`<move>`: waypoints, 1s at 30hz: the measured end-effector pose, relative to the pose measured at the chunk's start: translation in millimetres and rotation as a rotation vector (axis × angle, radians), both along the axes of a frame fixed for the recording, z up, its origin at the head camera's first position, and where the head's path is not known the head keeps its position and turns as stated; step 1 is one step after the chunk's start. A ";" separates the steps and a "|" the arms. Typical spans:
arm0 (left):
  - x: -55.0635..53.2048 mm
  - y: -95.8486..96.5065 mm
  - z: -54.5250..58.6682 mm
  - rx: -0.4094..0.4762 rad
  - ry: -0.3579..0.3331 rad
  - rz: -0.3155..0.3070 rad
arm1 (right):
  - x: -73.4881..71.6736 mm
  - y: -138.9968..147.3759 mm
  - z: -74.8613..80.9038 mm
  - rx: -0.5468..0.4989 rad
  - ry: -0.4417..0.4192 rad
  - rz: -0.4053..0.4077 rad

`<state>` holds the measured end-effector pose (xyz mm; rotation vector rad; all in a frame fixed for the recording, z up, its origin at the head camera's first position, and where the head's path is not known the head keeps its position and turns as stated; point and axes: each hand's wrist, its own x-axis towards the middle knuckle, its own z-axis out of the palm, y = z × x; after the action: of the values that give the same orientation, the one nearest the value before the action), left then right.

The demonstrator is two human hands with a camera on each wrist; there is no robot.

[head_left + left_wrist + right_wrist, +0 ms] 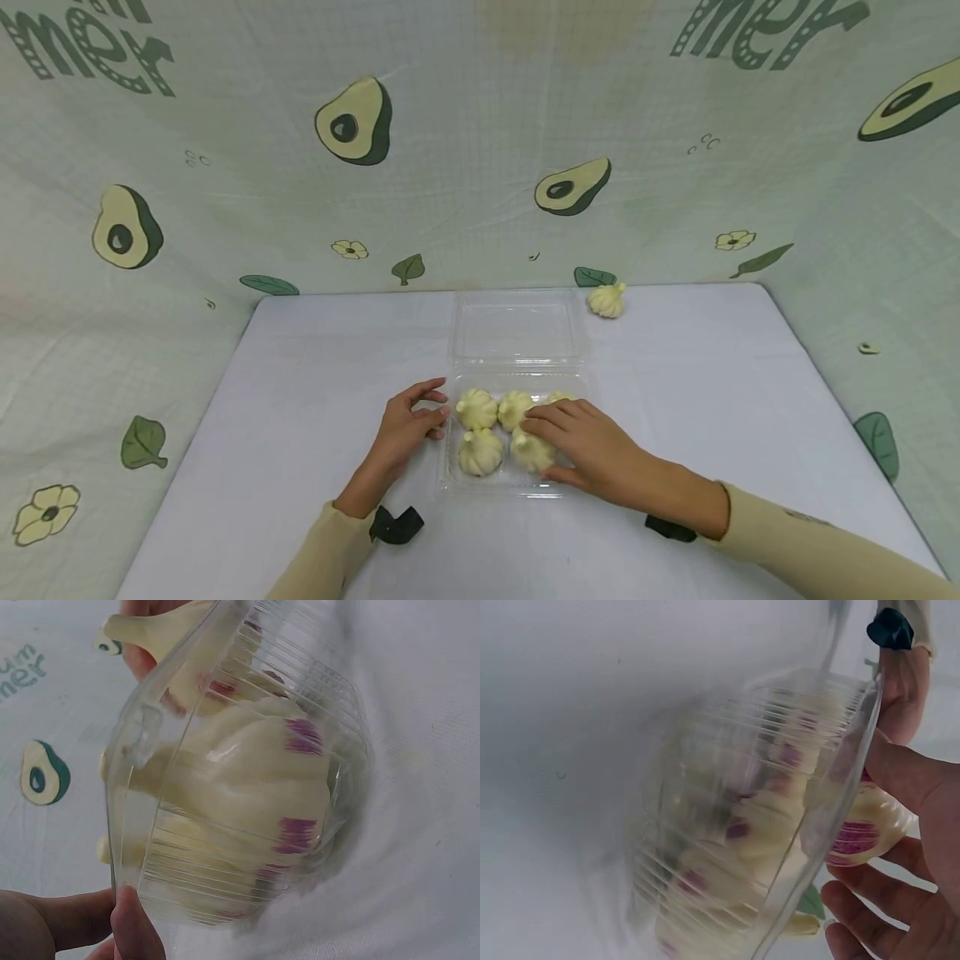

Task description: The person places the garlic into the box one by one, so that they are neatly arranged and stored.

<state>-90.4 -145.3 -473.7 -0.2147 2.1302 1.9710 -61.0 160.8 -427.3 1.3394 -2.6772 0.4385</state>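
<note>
A clear plastic clamshell container (504, 482) lies with its lid folded back, several pale garlic bulbs (481, 452) inside its base. My left hand (402, 427) is at the container's left edge, thumb and a finger pinching the rim in the left wrist view. Over the base's right part, my right hand (592, 450) holds a garlic bulb (531, 452) between thumb and fingers. The right wrist view shows that bulb (862, 829), streaked purple, above the rim level. Another bulb (558, 397) at the back right is partly hidden by the right hand.
One more garlic bulb (606, 301) sits at the table's far edge, right of the open lid (517, 329). A white cloth covers the table (337, 358). Behind and beside it hangs a cloth printed with avocados (354, 121).
</note>
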 end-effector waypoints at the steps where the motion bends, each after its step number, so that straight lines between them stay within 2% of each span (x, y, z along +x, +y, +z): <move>1: 0.0 -0.1 -0.3 0.001 0.001 0.000 | -0.2 -1.1 -0.5 0.006 0.008 0.006; 8: -0.1 0.0 0.0 0.003 -0.001 0.001 | -1.6 -6.2 -6.0 0.072 0.090 0.044; 14: -0.3 0.6 0.5 0.006 -0.006 0.003 | -1.4 -8.7 -8.8 0.117 0.110 0.058; 30: -0.8 0.4 -1.8 0.004 -0.001 0.002 | -3.6 -14.1 -14.4 0.125 0.162 0.080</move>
<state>-91.2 -144.9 -475.5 -0.2168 2.1256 1.9754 -64.6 146.7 -441.8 1.4516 -2.5630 0.1641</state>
